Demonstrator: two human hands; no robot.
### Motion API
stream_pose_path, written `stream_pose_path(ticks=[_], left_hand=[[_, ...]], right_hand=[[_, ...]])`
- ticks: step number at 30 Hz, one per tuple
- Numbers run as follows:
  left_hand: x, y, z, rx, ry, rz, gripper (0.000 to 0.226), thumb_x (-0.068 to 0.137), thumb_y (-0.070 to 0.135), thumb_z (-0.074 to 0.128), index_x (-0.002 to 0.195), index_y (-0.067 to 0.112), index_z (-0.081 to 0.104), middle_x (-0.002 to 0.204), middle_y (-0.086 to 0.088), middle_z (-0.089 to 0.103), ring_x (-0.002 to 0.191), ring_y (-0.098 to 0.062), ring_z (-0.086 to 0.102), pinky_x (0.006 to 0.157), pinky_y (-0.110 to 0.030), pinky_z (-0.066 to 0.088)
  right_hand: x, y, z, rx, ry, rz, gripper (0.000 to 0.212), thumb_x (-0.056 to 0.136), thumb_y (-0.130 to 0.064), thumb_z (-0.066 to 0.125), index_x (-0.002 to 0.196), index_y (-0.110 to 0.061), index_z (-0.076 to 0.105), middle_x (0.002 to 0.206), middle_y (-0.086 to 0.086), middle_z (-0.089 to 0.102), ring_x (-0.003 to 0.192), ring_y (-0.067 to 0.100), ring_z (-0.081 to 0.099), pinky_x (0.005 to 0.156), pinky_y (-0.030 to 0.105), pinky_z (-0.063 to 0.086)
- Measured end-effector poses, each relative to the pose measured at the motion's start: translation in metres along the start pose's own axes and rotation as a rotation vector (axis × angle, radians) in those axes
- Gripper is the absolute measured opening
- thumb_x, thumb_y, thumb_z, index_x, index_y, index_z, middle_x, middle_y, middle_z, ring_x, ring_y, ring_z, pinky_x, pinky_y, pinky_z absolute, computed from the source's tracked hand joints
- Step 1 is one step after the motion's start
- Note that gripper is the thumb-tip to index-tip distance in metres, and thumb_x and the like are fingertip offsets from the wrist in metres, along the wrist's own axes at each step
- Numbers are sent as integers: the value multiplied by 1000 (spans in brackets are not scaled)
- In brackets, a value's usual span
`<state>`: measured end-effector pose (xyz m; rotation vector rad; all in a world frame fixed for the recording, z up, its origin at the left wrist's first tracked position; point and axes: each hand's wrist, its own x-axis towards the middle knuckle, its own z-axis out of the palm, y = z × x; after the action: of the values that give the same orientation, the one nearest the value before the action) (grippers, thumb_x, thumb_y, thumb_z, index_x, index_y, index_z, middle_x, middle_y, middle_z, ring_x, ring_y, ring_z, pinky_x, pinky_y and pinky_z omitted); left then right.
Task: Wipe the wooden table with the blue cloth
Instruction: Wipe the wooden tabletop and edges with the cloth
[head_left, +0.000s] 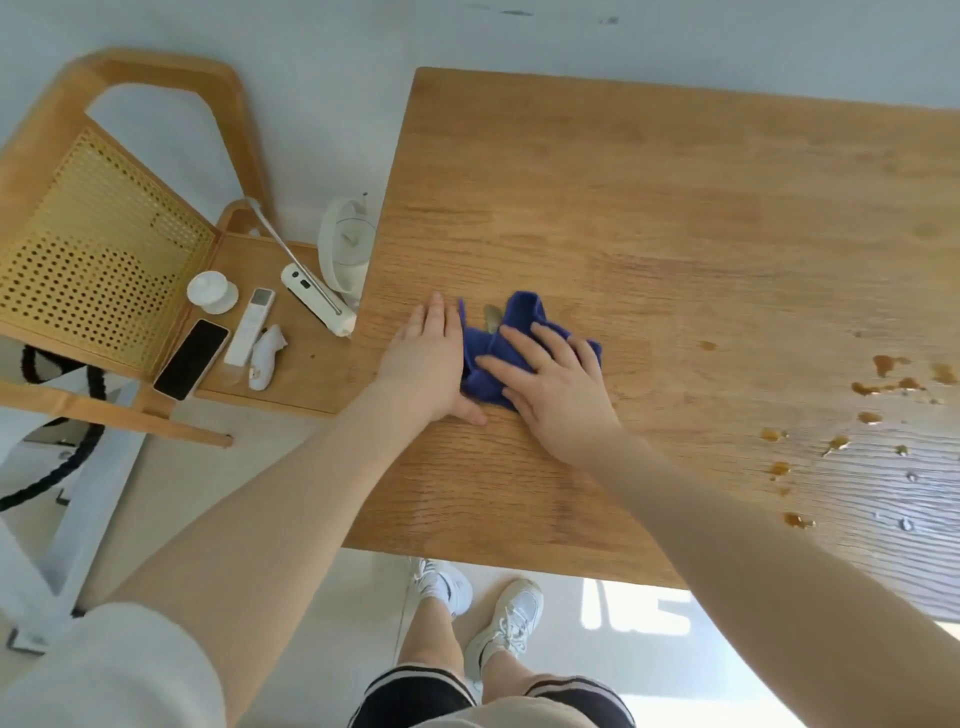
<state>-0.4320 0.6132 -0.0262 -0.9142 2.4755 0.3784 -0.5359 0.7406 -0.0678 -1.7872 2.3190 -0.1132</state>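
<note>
The blue cloth (485, 358) lies crumpled on the wooden table (649, 218) near its left edge. My right hand (558, 382) presses flat on the cloth with fingers spread. My left hand (428, 356) lies flat on the table, its thumb side touching the cloth's left edge. A small grey-brown smear (492, 316) shows on the wood just beyond the cloth. Several brown spill spots (891, 371) and clear droplets dot the table at the right.
A wooden chair (130, 234) stands left of the table. Its seat holds a black phone (191, 358), a white remote (249, 332), a white lidded cup (212, 292), a small white fan (347, 244) and other white items. My feet are below the table's near edge.
</note>
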Motion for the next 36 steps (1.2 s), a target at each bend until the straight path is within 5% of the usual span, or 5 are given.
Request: stream_pose_path(ticks=[3, 10, 20, 30, 36], left_hand=[[1, -3, 2, -25, 12, -2, 132, 61, 61, 74, 148, 7, -11, 156, -11, -16, 145, -26, -9, 118, -37, 6], [2, -8, 8, -47, 32, 20, 131, 62, 62, 72, 148, 8, -12, 156, -11, -19, 145, -25, -10, 119, -37, 5], [3, -7, 9, -45, 35, 28, 132, 61, 61, 73, 148, 7, -11, 156, -11, -19, 145, -26, -10, 119, -37, 6], [4, -12, 13, -38, 42, 71, 131, 63, 64, 69, 147, 7, -13, 155, -12, -20, 145, -28, -10, 119, -38, 6], [-1, -9, 7, -50, 38, 62, 128, 65, 60, 70, 147, 8, -13, 156, -12, -19, 145, -27, -9, 117, -40, 8]], right_hand=[[4, 9, -4, 17, -12, -38, 41, 90, -40, 32, 124, -39, 55, 138, 1, 51, 126, 34, 46, 99, 54, 34], [58, 38, -13, 6, 45, 176, 40, 99, -38, 31, 139, -42, 32, 154, -1, 24, 142, 27, 16, 111, 47, 14], [-17, 18, -1, -19, -41, -81, 41, 90, -37, 31, 127, -40, 49, 141, -1, 48, 126, 31, 46, 94, 48, 39], [45, 43, -12, 26, 80, 363, 42, 99, -35, 33, 139, -42, 32, 154, -2, 24, 141, 27, 17, 110, 47, 15], [-21, 7, 0, 42, -14, 148, 50, 88, -42, 23, 133, -40, 44, 147, 0, 39, 134, 33, 34, 100, 53, 29]])
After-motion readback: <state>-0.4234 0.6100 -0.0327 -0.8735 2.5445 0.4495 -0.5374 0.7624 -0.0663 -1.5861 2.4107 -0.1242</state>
